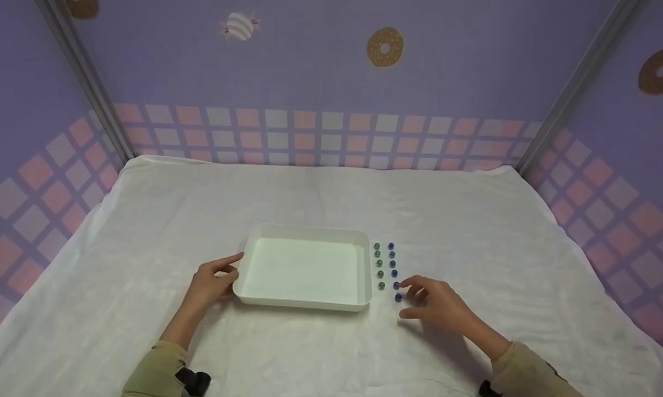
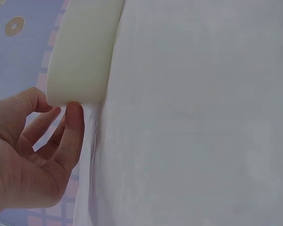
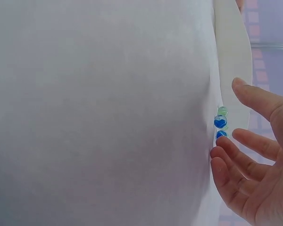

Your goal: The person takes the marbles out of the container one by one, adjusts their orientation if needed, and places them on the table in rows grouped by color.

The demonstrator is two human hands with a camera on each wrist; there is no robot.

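A shallow white tray (image 1: 303,270) lies on the cloth. My left hand (image 1: 213,281) is at its left end, fingertips touching the outside of the tray wall (image 2: 80,56) in the left wrist view. Right of the tray stand two columns of glass marbles: several green marbles (image 1: 379,263) on the inner side, several blue marbles (image 1: 392,264) on the outer side. My right hand (image 1: 438,302) hovers by the near end of the blue column, thumb and fingers spread apart. In the right wrist view, its fingertips are close to a blue marble (image 3: 220,121); nothing is gripped.
White cloth (image 1: 309,358) covers the table. Patterned purple walls (image 1: 309,82) close off the back and both sides, with grey metal poles (image 1: 579,82) at the corners. The green marbles stand close to the tray's right wall.
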